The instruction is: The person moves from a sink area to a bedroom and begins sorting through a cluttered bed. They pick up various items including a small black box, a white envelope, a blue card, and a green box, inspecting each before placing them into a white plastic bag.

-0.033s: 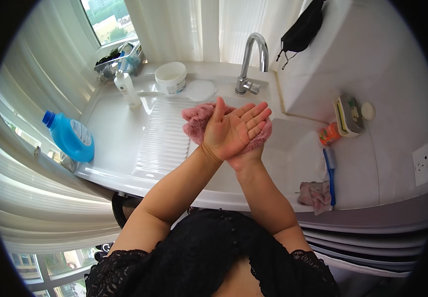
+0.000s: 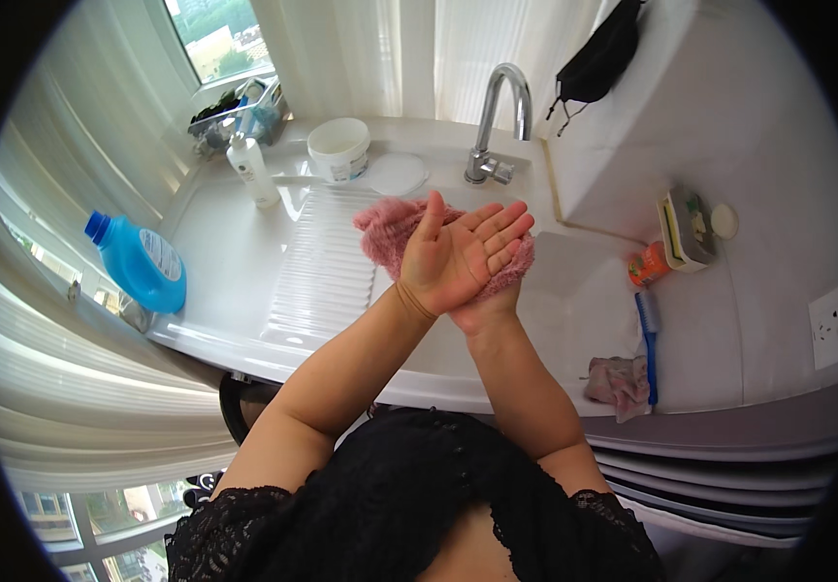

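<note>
My left hand [image 2: 461, 254] lies palm up with its fingers stretched out and the thumb pointing away. Under it is a fluffy pink towel [image 2: 385, 231], bunched up above the boundary of the washboard and the sink basin. My right hand [image 2: 487, 308] is below the left one, at the towel's near side. Only its heel and wrist show; the fingers are hidden by the left hand and the towel. Just left of the towel runs the ribbed washboard [image 2: 322, 262], and the white basin [image 2: 560, 325] extends to the right.
Beyond the hands stand a chrome faucet [image 2: 504, 107], a white tub [image 2: 339, 150], its lid [image 2: 398, 175] and a white pump bottle [image 2: 252, 173]. A blue detergent jug [image 2: 143, 267] is at left. At right are a blue brush [image 2: 648, 339], a pink rag [image 2: 619, 383] and an orange container [image 2: 648, 262].
</note>
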Demonstrator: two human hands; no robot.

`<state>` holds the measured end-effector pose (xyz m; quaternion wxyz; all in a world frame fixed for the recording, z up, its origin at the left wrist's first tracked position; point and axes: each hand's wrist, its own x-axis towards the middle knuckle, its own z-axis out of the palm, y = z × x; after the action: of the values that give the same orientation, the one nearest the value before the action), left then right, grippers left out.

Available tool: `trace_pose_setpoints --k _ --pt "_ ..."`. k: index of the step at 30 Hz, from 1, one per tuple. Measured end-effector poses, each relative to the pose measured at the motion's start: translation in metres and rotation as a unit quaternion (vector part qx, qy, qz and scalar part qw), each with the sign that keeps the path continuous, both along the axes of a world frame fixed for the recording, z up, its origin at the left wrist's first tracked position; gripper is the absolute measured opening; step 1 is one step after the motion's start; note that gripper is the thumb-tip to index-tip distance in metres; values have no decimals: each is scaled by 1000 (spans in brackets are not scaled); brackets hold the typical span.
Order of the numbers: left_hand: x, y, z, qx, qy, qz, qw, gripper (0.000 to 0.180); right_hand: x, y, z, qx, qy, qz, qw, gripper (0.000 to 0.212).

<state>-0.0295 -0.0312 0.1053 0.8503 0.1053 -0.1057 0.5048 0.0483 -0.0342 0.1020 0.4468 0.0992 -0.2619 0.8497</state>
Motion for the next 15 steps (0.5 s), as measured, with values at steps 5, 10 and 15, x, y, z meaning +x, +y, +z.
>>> trace_pose_setpoints --k 5,10,15 --pt "-22 -20 -26 71 190 44 978 84 29 4 2 -119 -64 -148 980 54" --pt "-32 -36 -46 -20 381 230 895 67 20 -7 -52 -75 -344 -284 892 47" --pt "-21 -32 -55 -48 438 335 833 42 -21 -45 -63 40 -443 -293 846 37"
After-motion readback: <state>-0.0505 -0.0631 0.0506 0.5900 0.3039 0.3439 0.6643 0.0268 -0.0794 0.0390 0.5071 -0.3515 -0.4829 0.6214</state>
